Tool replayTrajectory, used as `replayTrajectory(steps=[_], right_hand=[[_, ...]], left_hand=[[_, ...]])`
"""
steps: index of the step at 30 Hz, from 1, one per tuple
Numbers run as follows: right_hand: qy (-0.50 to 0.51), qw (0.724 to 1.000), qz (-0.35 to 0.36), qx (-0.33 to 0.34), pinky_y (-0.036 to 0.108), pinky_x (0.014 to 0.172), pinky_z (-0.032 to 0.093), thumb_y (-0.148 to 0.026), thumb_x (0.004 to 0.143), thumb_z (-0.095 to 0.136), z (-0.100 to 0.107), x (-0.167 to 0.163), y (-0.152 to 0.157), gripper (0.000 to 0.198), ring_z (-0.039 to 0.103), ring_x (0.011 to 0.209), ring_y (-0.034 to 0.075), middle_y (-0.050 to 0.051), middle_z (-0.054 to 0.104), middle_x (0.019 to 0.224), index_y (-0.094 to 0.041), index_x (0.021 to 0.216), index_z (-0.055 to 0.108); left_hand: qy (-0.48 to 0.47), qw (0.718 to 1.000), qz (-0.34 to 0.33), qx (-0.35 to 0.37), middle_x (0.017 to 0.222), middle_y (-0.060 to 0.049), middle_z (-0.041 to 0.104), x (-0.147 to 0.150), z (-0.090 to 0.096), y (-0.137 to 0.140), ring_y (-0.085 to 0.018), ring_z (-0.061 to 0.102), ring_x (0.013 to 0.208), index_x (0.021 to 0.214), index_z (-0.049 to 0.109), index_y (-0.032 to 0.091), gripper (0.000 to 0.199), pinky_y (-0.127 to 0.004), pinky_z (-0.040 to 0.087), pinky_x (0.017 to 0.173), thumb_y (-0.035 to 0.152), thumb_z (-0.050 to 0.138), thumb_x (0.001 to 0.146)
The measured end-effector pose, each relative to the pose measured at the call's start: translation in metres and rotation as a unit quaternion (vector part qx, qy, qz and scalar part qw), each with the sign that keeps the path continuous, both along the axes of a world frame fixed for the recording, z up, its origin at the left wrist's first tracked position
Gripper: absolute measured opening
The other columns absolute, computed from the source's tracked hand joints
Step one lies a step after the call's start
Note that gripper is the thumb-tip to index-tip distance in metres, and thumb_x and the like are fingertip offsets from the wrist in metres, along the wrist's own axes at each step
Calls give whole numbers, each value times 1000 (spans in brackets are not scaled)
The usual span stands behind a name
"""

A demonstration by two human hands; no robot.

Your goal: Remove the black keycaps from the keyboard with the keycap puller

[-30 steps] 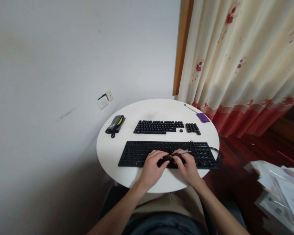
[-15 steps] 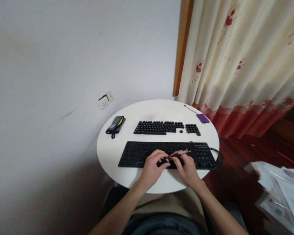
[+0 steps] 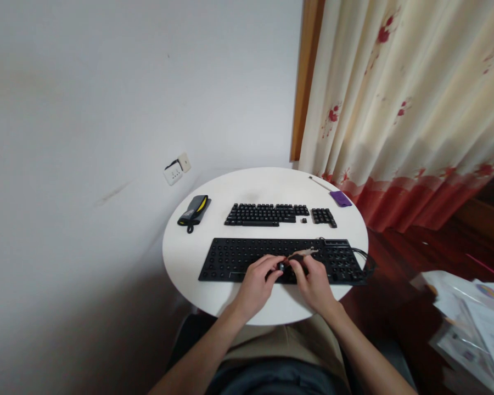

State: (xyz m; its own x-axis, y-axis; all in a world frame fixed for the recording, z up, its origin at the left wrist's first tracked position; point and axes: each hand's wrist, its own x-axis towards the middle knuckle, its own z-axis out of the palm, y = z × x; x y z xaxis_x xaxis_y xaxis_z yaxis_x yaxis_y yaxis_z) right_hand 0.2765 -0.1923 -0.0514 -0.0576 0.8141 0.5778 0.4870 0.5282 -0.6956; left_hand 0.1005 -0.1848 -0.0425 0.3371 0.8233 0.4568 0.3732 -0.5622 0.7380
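Observation:
On the white round table (image 3: 247,184) lies a black keyboard (image 3: 230,258) stripped of its keycaps, its small switches showing. My left hand (image 3: 260,277) is over its lower middle, thumb and index finger pinched on a small dark keycap (image 3: 281,266). Close against it, my right hand (image 3: 315,282) is closed on a thin brownish-grey piece (image 3: 309,252) that sticks out past its fingers; its exact kind I cannot make out. Behind the keyboard, loose black keycaps (image 3: 263,214) are laid out in key order, with a number-pad block (image 3: 324,216) and a single keycap (image 3: 304,220) apart.
A grey and yellow pouch (image 3: 195,211) lies at the table's left. Toward the back right are a thin stick (image 3: 319,184) and a purple cloth (image 3: 340,198). The keyboard's cable (image 3: 366,260) coils over the right edge. Papers and plastic bags (image 3: 473,323) are at lower right.
The fingers of my left hand have drawn closer together around the keycap. The brownish-grey piece in my right hand has shifted slightly upward. Everything else on the table stays put.

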Motion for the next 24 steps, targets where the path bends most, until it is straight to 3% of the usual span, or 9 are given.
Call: replayTrajectory(steps=[5,9,18,24], right_hand=[[8,1000,10,-14,29,74,53,-24,97,48,0,-1,0,14,71,82,21,7,73,93,-21,94,61],[-3,1000,22,-12,29,76,53,-23,97,49,-1,-1,-1,12,71,85,21,7,74,93,-21,96,61],[-8,1000,16,16,30,75,52,-24,98,47,-5,0,3,14,69,86,22,9,72,93,-20,94,60],[27,999,-13,-30,28,69,50,-27,98,48,-3,-1,0,16,68,75,20,6,71,83,-20,88,58]], left_hand=[[-25,1000,11,15,113,-6,66,1,-1,0,-16,64,89,112,68,20,30,-30,56,82,10,68,84],[-27,999,27,12,102,-4,63,3,-1,-1,-14,62,82,105,69,19,27,-28,56,76,13,75,79],[22,997,35,64,102,-4,62,4,-4,-3,-15,62,88,109,64,20,29,-29,55,83,7,66,84],[76,988,46,123,101,-6,64,7,-3,-8,-18,62,94,118,61,19,33,-33,55,88,8,58,87]])
